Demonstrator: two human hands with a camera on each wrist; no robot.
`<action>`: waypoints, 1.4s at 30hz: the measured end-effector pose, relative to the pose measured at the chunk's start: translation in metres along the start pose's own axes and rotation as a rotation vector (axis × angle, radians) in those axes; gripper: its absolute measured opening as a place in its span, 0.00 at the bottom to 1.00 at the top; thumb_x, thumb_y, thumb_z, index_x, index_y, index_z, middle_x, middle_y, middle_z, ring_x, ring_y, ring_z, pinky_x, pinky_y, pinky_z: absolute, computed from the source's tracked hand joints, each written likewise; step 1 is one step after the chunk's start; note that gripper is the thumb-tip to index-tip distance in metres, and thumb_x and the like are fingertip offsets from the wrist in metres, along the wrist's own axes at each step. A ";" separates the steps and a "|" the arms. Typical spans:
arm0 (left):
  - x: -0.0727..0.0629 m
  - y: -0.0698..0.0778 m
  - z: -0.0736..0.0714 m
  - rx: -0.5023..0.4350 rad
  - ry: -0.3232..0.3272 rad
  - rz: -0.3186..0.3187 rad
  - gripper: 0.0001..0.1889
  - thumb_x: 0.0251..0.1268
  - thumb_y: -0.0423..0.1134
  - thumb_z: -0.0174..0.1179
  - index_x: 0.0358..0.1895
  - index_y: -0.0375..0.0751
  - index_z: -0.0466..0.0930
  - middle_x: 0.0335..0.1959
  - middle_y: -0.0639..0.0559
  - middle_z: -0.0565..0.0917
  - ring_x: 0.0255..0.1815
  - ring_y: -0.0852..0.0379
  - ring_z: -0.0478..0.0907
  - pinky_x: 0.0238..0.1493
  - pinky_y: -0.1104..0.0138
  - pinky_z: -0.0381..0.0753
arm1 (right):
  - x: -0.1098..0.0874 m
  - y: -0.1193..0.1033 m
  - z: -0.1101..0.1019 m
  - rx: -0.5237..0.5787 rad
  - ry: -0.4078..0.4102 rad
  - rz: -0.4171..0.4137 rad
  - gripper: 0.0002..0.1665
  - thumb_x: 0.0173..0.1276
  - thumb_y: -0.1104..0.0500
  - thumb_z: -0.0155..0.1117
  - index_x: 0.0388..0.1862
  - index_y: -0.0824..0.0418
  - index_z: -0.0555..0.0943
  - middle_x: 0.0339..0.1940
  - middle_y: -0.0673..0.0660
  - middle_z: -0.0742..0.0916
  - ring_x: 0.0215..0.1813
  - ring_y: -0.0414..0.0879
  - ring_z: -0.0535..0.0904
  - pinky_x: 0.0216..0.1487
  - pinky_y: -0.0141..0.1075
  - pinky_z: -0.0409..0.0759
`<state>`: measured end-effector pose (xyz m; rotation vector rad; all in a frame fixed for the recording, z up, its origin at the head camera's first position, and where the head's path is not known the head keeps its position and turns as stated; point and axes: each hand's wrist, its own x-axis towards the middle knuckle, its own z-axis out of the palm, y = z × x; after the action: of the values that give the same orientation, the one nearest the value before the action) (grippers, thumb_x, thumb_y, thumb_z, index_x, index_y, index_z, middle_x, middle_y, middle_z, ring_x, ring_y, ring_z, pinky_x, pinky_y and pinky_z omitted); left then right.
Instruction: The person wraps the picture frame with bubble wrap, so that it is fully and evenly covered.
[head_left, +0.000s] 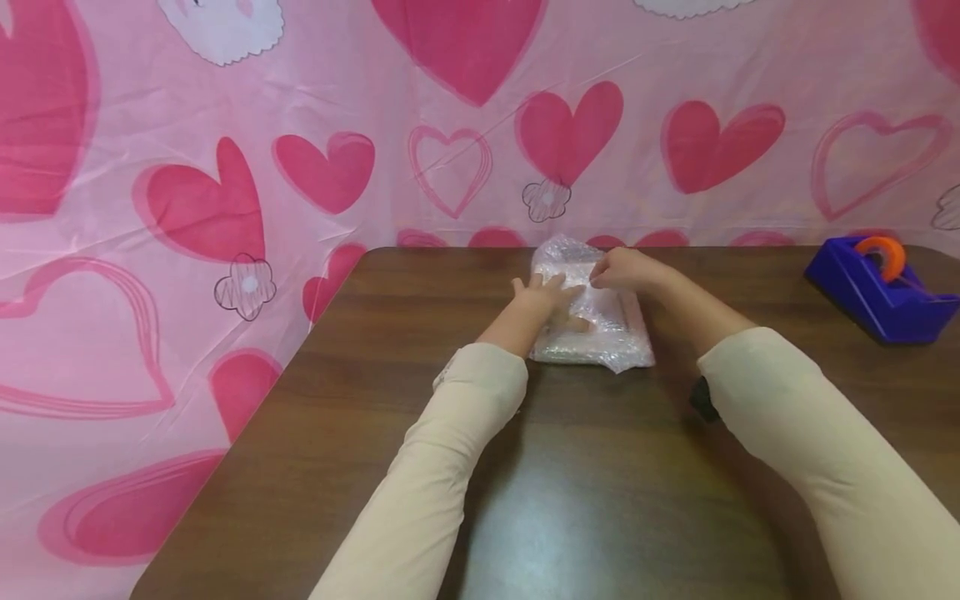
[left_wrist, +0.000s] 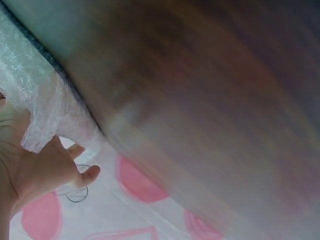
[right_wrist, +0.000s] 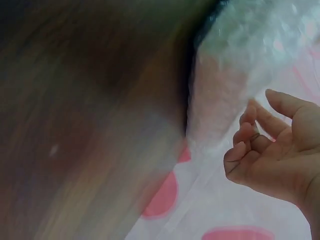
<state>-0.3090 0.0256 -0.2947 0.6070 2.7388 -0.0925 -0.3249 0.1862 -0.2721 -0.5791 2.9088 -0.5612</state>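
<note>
A flat rectangular package in clear bubble wrap (head_left: 600, 346) lies toward the table's far edge. My left hand (head_left: 538, 302) rests on its left side with fingers spread, and a loose flap of the wrap (left_wrist: 42, 122) overlaps part of that hand in the left wrist view. At the package's upper right is my right hand (head_left: 624, 271), fingertips right at the wrap. The right wrist view shows that hand's thumb and index finger apart and the other fingers loosely bent, with nothing visible between them.
A blue tape dispenser (head_left: 881, 292) with an orange roll core (head_left: 891, 257) stands at the table's right. Partly hidden by the right sleeve is a small dark object (head_left: 703, 402). Behind the brown table (head_left: 420, 333) hangs a pink heart-patterned cloth (head_left: 450, 100).
</note>
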 end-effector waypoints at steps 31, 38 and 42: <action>0.001 -0.003 -0.002 0.008 -0.001 -0.008 0.40 0.58 0.72 0.40 0.73 0.68 0.40 0.75 0.56 0.37 0.73 0.44 0.32 0.67 0.42 0.37 | -0.007 0.022 0.008 -0.029 -0.070 -0.209 0.12 0.57 0.70 0.58 0.38 0.64 0.85 0.25 0.57 0.82 0.26 0.42 0.71 0.31 0.35 0.72; 0.003 -0.003 0.000 -0.012 -0.014 -0.012 0.40 0.58 0.72 0.41 0.73 0.68 0.39 0.75 0.55 0.36 0.72 0.43 0.29 0.67 0.44 0.32 | -0.017 0.030 0.007 -0.032 -0.122 -0.263 0.23 0.51 0.77 0.53 0.45 0.64 0.84 0.18 0.49 0.69 0.21 0.41 0.60 0.21 0.30 0.64; 0.001 0.000 -0.001 0.015 0.003 -0.007 0.41 0.58 0.71 0.41 0.73 0.67 0.40 0.75 0.54 0.37 0.72 0.42 0.31 0.67 0.44 0.32 | -0.023 0.032 0.007 -0.059 -0.091 -0.311 0.23 0.50 0.78 0.53 0.43 0.64 0.84 0.22 0.51 0.72 0.26 0.43 0.61 0.27 0.33 0.66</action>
<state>-0.3106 0.0260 -0.2944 0.6027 2.7458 -0.1142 -0.3130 0.2203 -0.2893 -1.0478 2.7733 -0.4683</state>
